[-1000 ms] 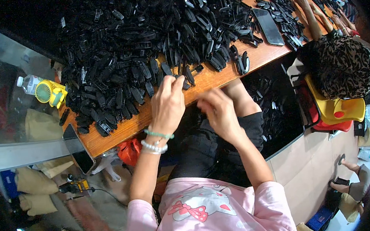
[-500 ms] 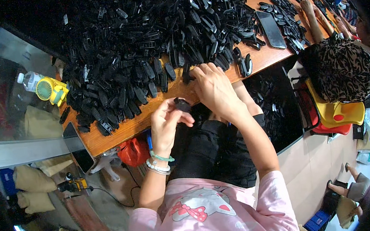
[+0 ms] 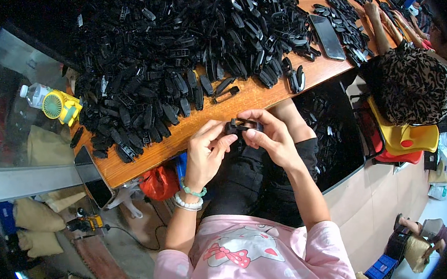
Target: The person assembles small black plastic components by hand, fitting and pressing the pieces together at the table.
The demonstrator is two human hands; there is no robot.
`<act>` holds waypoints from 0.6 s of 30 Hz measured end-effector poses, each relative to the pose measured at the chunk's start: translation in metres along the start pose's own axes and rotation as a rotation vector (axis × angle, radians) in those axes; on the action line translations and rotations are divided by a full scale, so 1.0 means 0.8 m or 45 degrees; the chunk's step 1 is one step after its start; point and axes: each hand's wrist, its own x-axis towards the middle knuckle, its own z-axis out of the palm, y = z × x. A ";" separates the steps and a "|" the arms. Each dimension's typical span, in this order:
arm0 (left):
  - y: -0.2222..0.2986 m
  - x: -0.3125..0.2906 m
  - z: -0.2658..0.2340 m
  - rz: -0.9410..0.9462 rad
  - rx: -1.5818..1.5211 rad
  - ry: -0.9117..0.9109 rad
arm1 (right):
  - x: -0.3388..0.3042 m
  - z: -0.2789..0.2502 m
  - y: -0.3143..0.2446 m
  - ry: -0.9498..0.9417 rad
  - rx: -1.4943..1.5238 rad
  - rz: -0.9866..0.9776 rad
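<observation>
Long orange-brown wooden worktable (image 3: 241, 98), running from lower left to upper right. A large heap of small black plastic parts (image 3: 174, 43) covers most of its top; a smaller scatter of the same black parts (image 3: 342, 14) lies toward the far right end. Between these lies a flat dark rectangular slab (image 3: 327, 37), probably a phone. A second dark phone-like slab (image 3: 92, 176) rests at the near left corner. A small yellow handheld fan (image 3: 61, 106) sits at the left edge.
</observation>
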 end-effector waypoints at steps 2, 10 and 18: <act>0.007 -0.002 0.000 0.050 0.088 -0.007 | -0.004 -0.003 0.007 -0.032 0.032 -0.096; 0.024 0.001 -0.007 0.489 0.514 -0.036 | -0.014 0.010 0.000 0.159 -1.036 -0.709; 0.040 0.004 -0.010 0.546 0.601 -0.130 | -0.021 0.015 -0.001 0.250 -1.394 -0.835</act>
